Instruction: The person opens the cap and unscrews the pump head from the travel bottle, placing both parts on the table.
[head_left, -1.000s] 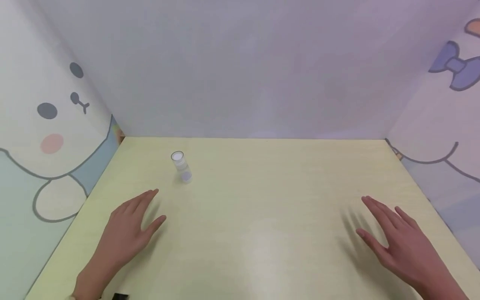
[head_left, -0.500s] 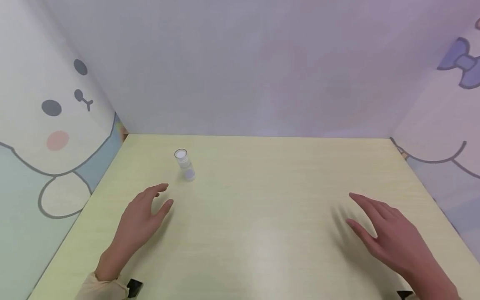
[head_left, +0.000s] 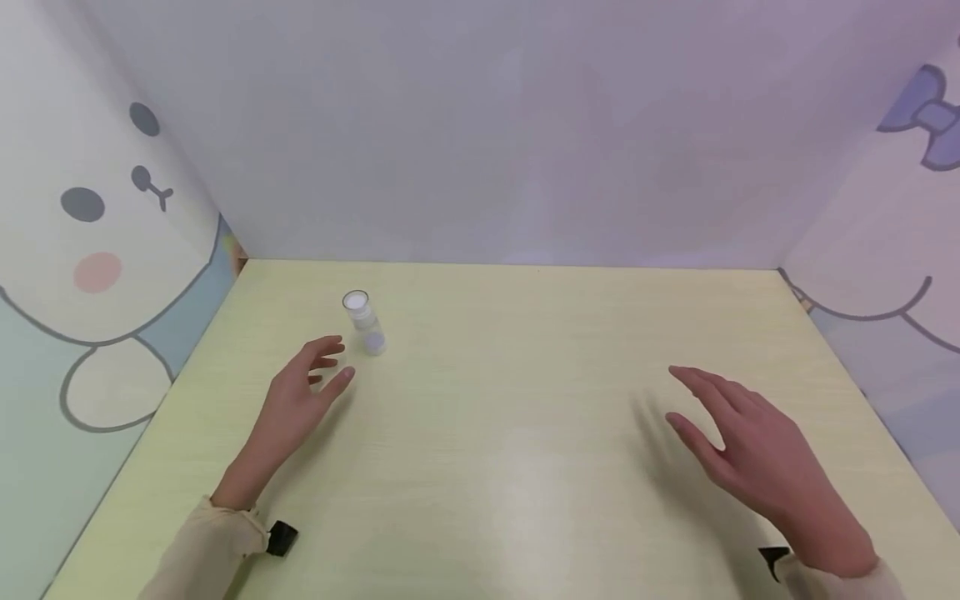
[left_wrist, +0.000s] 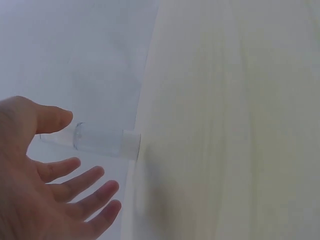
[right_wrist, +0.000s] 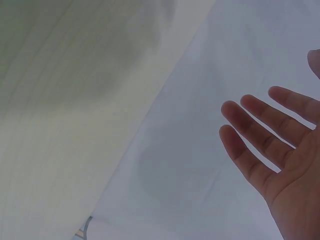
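A small clear cylindrical bottle (head_left: 365,323) with a white top and a white base stands upright at the back left of the table. My left hand (head_left: 303,396) hovers just short of it, fingers loosely bent and thumb apart, holding nothing. In the left wrist view the bottle (left_wrist: 102,140) shows beyond the gap between thumb and fingers, partly covered by the thumb. Well to the right, my right hand (head_left: 750,442) floats over the table with fingers extended and nothing in it. Its spread fingers also show in the right wrist view.
The pale wooden table (head_left: 510,375) meets a plain greyish back wall (head_left: 480,133). Side panels with cartoon animal prints, such as the left panel (head_left: 112,383), bound it on both sides. A black piece (head_left: 282,538) sits at the left cuff.
My left hand has moved forward and right toward the bottle, its fingers bending more. My right hand has drifted forward and left. The bottle stays in place.
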